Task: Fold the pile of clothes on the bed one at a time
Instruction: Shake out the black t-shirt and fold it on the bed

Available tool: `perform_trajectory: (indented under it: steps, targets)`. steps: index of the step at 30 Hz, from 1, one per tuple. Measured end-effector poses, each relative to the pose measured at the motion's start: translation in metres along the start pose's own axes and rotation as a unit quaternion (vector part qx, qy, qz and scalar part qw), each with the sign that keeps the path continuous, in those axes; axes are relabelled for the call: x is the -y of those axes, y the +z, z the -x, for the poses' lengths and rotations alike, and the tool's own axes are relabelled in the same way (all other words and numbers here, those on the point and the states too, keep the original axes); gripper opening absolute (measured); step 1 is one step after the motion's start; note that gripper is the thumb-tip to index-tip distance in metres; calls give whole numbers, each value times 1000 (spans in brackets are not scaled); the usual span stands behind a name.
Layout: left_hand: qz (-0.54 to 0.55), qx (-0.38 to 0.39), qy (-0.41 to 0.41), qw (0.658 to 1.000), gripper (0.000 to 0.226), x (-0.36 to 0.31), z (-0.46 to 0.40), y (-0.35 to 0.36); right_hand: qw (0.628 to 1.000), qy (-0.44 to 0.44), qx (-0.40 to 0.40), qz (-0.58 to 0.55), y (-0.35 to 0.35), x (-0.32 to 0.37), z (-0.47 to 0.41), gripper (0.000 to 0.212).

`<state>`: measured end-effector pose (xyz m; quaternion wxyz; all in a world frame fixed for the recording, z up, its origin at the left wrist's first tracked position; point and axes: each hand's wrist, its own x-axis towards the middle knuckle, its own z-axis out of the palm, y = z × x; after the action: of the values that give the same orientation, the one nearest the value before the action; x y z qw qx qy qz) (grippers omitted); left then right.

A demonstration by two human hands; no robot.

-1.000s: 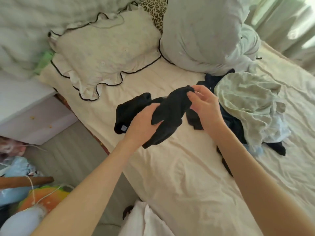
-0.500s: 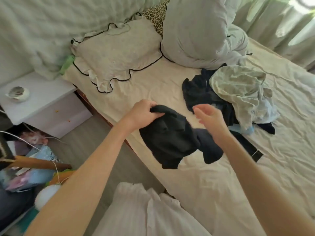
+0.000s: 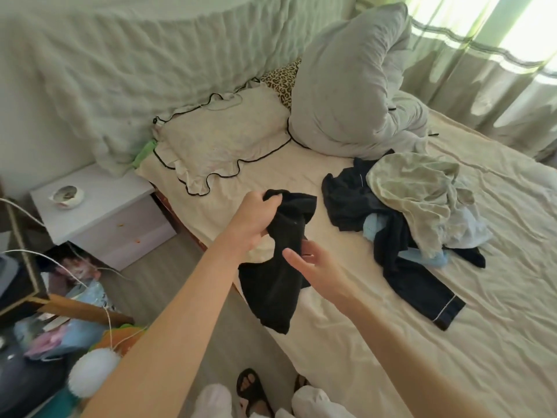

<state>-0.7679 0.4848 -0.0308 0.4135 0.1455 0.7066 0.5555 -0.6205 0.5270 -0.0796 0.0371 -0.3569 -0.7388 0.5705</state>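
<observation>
A black garment (image 3: 277,267) hangs over the bed's near edge, held up at its top by my left hand (image 3: 253,218), whose fingers curl round the cloth. My right hand (image 3: 313,263) is lower and to the right, fingers fairly straight, its tips touching the hanging cloth's side. The pile of clothes (image 3: 413,212) lies further right on the cream bed (image 3: 452,342): a pale green piece on top, dark navy and light blue pieces beneath, and a navy sleeve with white piping trailing toward me.
A frilled cream pillow (image 3: 223,146) and a bunched grey duvet (image 3: 355,95) lie at the bed's head. A white nightstand (image 3: 99,212) with a small bowl stands left. Cluttered items fill the floor at lower left. Curtains hang at right. My feet in slippers show below.
The black garment, first bunched between both hands, now hangs lengthwise from my left hand. My right hand let go of it and dropped lower beside the cloth. The camera view pulled back.
</observation>
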Motion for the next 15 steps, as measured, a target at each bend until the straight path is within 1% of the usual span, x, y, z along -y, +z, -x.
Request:
perform_trajectory:
  steps: [1,2,4,6,7,8,10,12,15]
  targets:
    - [24,0,6,1000,26,-8,2,1,999,-16,-37,-7,-1,5,-4,33]
    - [52,2,15,999,26,-16,4,2,997,-33,-72,-12,-5,10,-9,17]
    - [118,28,40,992,28,-31,9,2,990,-53,-117,-53,-19,19,-18,26]
    - [155,75,76,982,30,-41,13,-1,982,-44,-113,-143,-39,29,-23,27]
    - [136,94,98,981,31,-43,14,-3,977,-41,-105,-182,-50,35,-25,27]
    - [85,104,123,983,32,-43,15,-4,968,-37,-93,-229,-62,39,-28,27]
    - [-50,107,163,980,36,-36,18,-3,949,-36,-71,-304,-84,54,-32,28]
    - [-149,114,160,969,42,-19,20,4,935,-29,-67,-346,-102,68,-37,29]
    - [-229,153,118,954,44,8,27,22,928,5,-83,-364,-119,79,-43,32]
